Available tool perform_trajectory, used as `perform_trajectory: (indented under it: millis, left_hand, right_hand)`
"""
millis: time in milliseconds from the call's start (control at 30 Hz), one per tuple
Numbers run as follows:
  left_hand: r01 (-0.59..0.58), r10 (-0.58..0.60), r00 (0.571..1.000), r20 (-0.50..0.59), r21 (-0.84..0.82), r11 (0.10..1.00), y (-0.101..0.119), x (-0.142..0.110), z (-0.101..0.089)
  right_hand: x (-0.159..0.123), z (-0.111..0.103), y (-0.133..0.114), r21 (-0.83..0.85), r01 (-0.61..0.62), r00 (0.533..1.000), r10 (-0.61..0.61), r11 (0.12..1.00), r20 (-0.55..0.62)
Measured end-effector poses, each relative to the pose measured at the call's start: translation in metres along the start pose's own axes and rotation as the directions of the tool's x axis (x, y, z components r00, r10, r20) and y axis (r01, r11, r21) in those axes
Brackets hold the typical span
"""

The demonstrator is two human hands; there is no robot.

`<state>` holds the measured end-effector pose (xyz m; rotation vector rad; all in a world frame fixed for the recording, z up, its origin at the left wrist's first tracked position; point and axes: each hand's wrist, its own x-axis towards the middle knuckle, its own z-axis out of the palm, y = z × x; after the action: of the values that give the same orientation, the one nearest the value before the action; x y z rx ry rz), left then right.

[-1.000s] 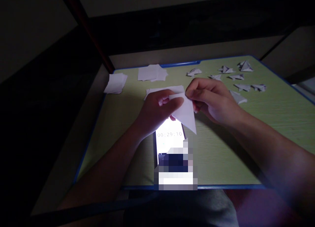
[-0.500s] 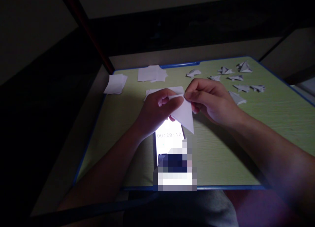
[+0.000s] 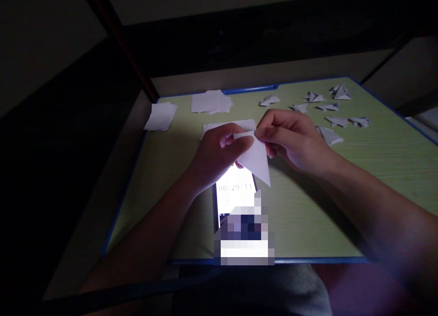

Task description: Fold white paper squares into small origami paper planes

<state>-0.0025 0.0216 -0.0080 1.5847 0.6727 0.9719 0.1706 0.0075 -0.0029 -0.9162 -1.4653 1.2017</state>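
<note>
A folded piece of white paper (image 3: 257,158), with one point hanging down, is held between both hands above the table. My left hand (image 3: 224,151) pinches it from the left, thumb laid across its front. At its upper right corner, the thumb and finger of my right hand (image 3: 290,140) are closed on the edge. Beneath the paper lies a lit phone (image 3: 235,188) showing a running timer; its lower part is blurred out. Just behind my left hand, more white paper (image 3: 239,124) lies partly hidden.
On the green table (image 3: 308,224) with a blue rim, a stack of paper (image 3: 210,102) lies at the back and another paper stack (image 3: 160,116) at the left edge. Several folded paper figures (image 3: 337,121) are spread over the back right. A larger folded piece (image 3: 330,135) sits behind my right wrist.
The timer on the phone has moved from 29:10 to 29:11. Both hands and the folded paper stay almost where they were.
</note>
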Motion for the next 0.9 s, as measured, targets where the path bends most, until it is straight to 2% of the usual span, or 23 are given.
perform_trajectory:
  millis: [300, 400, 500, 567, 900]
  left_hand:
    - [0.015, -0.015, 1.000, -0.025, -0.005, 1.000, 0.0003, 0.0000, 0.0012]
    - [0.044, -0.038, 0.991, -0.130, 0.040, 0.998, 0.0001, 0.0007, -0.0003]
    - [0.052, -0.029, 0.961, -0.275, 0.075, 0.996, -0.0009, 0.0020, -0.0031]
    - [0.044, -0.009, 0.944, -0.330, 0.098, 0.994, -0.0014, 0.0026, -0.0046]
    - [0.034, 0.005, 0.941, -0.339, 0.109, 0.993, -0.0027, 0.0033, -0.0043]
  right_hand:
    - [0.0007, 0.0008, -0.0005, 0.019, 0.024, 1.000, -0.024, 1.000, 0.005]
    - [0.0010, 0.0022, -0.0012, 0.021, 0.047, 0.999, -0.048, 0.999, 0.005]
    - [-0.0001, 0.0044, -0.0011, -0.018, 0.028, 0.999, -0.027, 0.999, 0.033]
    - [-0.0014, 0.0061, 0.0000, -0.052, 0.021, 0.999, -0.018, 0.998, 0.045]
    - [-0.0035, 0.0084, 0.0000, -0.217, 0.100, 0.995, -0.098, 0.971, 0.018]
